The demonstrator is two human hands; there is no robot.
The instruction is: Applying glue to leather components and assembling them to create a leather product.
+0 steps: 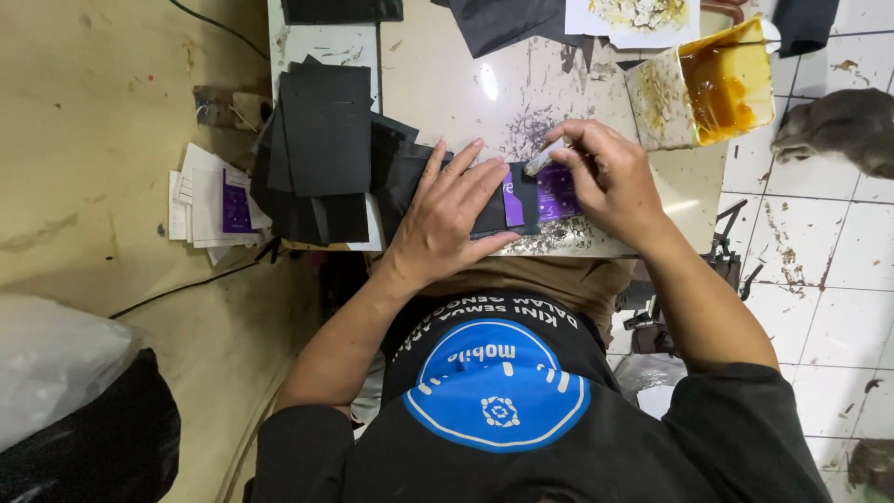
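My left hand [447, 219] is spread flat, pinning the black-and-purple piece [526, 197] at the counter's [447, 74] near edge; right hand [605, 177] pinches a small glue applicator [543, 160] on it. Glue tin [712, 84] far right, black stack [321, 140] left looks still undone

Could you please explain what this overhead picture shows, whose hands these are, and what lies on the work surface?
The single picture comes from a camera worn on the person's head, looking down at their own two bare hands; no machine is involved. The left hand presses flat on a black and purple piece lying on the small worn table. The right hand holds a small brush-like tool to that piece. To the left lies a stack of black sheets; behind stands an open tin of amber glue.
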